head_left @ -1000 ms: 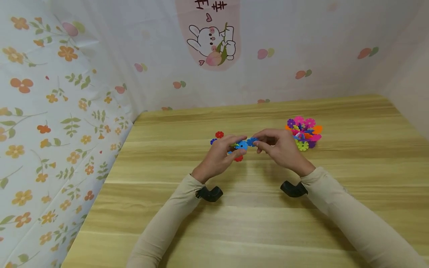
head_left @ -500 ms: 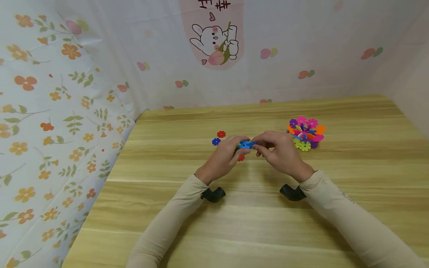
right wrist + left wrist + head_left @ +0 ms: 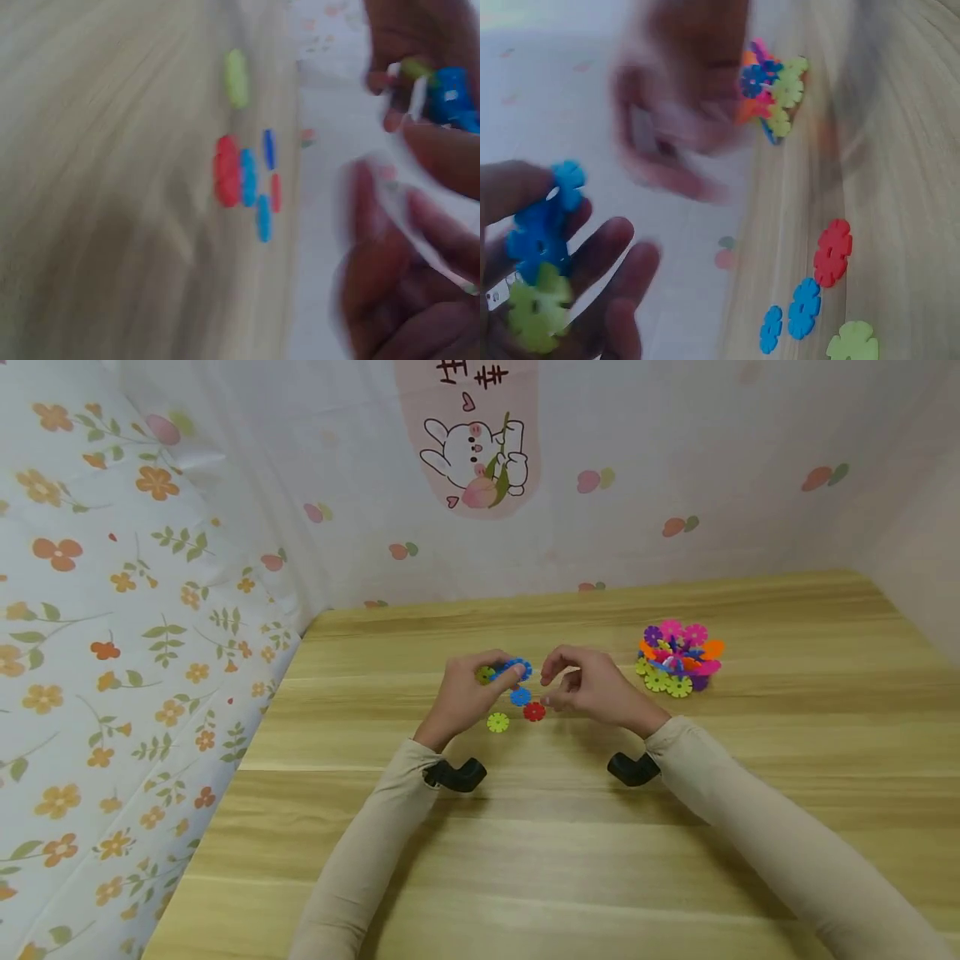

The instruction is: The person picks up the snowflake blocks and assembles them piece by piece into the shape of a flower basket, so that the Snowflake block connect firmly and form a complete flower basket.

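Observation:
My left hand (image 3: 463,695) pinches a small joined cluster of plastic snowflake discs between thumb and fingers. In the left wrist view the cluster shows blue discs (image 3: 540,244) linked to a yellow-green disc (image 3: 537,315). My right hand (image 3: 596,687) is just right of it, fingers loosely bent, with nothing seen between them; it is blurred in both wrist views. Below the hands lie a loose red disc (image 3: 534,712), a light blue disc (image 3: 521,697) and a yellow-green disc (image 3: 498,722). The right wrist view also shows a dark blue disc (image 3: 269,149) on the table.
A many-coloured build of joined snowflake discs (image 3: 678,662) stands on the wooden table (image 3: 570,860) to the right of my right hand. A white printed cloth (image 3: 337,468) hangs along the back and left of the table. Black wrist mounts (image 3: 459,775) stick out under both forearms.
My right hand has let go of the blue disc and drawn away from the cluster. My left hand has moved slightly left with the cluster, uncovering loose discs below.

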Demonstrator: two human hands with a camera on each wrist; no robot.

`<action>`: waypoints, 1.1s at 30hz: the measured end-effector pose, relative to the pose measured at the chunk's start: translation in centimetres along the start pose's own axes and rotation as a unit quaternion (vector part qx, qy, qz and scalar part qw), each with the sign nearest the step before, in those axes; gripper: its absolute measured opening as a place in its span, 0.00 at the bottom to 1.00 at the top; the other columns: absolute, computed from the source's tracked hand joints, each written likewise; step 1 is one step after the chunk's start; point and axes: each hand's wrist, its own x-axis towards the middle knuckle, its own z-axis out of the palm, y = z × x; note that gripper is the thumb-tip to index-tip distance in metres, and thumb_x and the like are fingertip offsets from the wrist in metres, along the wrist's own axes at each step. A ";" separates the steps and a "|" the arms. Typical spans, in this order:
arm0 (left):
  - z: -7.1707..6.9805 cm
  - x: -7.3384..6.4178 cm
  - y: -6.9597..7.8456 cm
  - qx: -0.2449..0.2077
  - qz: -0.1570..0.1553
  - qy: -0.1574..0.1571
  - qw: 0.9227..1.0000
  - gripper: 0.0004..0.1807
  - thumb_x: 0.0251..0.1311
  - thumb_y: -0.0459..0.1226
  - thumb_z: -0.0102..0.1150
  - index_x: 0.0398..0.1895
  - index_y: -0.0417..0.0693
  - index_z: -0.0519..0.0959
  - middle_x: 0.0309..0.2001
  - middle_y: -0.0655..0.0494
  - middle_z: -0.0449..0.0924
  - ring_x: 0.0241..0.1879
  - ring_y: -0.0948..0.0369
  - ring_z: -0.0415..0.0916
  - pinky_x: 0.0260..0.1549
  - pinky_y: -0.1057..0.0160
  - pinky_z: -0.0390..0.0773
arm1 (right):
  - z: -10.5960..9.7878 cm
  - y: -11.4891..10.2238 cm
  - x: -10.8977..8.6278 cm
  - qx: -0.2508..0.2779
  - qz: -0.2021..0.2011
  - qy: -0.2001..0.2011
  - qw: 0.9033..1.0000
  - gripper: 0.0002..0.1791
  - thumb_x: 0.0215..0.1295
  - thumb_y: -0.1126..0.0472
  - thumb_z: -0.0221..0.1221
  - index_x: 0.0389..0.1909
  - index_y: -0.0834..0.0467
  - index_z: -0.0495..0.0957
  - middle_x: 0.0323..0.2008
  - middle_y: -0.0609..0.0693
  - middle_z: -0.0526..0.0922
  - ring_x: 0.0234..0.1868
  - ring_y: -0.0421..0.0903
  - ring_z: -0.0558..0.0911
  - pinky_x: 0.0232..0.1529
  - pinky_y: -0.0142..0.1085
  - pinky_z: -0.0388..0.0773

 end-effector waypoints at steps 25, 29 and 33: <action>-0.3 0.0 0.2 -0.155 -0.066 0.011 0.986 0.12 0.75 0.40 0.52 0.47 0.42 0.82 0.36 0.51 0.81 0.35 0.61 0.81 0.33 0.59 0.80 | 4.6 -0.6 3.2 -0.373 -0.026 -0.104 0.922 0.15 0.62 0.52 0.69 0.32 0.59 0.79 0.31 0.52 0.79 0.33 0.48 0.81 0.33 0.41 0.83; -0.2 0.1 0.3 -0.168 -0.058 0.013 0.984 0.13 0.74 0.39 0.54 0.47 0.40 0.83 0.38 0.54 0.82 0.37 0.56 0.78 0.33 0.65 0.79 | 4.8 -0.5 3.3 -0.340 -0.017 -0.088 0.936 0.09 0.60 0.61 0.70 0.31 0.62 0.81 0.33 0.54 0.82 0.36 0.49 0.82 0.40 0.42 0.84; -0.3 0.1 0.3 -0.198 -0.064 0.011 0.978 0.13 0.73 0.37 0.53 0.48 0.37 0.82 0.38 0.59 0.83 0.36 0.59 0.80 0.34 0.64 0.79 | 4.0 0.1 3.4 -0.244 0.024 -0.090 0.965 0.11 0.54 0.67 0.70 0.37 0.66 0.81 0.34 0.56 0.84 0.33 0.46 0.78 0.38 0.39 0.79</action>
